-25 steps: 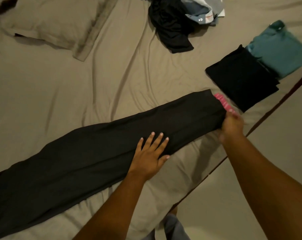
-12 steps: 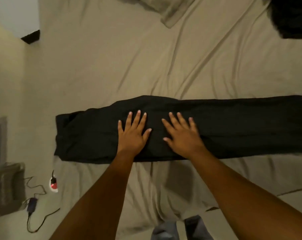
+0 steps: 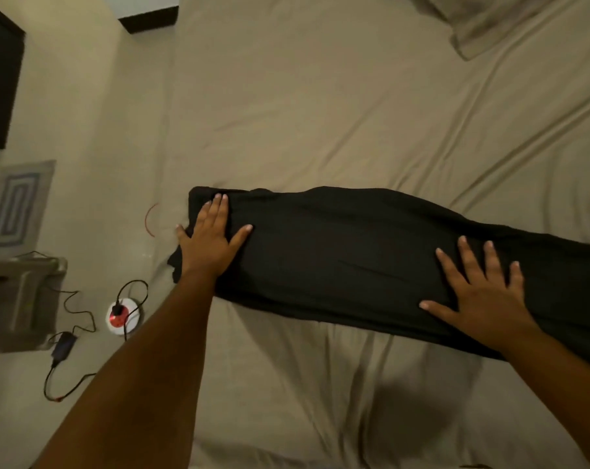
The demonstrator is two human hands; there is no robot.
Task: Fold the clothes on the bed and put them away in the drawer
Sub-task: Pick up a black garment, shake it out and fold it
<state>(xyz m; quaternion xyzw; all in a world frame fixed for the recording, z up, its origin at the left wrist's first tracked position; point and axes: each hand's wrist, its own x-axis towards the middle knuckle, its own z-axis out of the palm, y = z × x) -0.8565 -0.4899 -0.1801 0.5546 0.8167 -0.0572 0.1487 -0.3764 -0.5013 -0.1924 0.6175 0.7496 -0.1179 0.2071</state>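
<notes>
A long black garment [image 3: 347,252], folded lengthwise into a narrow strip, lies across the beige bed sheet [image 3: 320,113] and runs off the right edge of the view. My left hand [image 3: 210,236] rests flat on its left end, fingers spread, near the bed's left edge. My right hand [image 3: 479,292] presses flat on the strip further right, fingers apart. Neither hand grips the cloth. No drawer is in view.
A pillow [image 3: 483,25] lies at the top right of the bed. On the floor to the left are a round white and red power socket [image 3: 122,316] with black cables, a grey piece of furniture [image 3: 19,299] and a patterned mat [image 3: 19,204].
My hands have slid apart along the black garment: the left one to its left end, the right one further right. The view has shifted left; the folded clothes are out of sight.
</notes>
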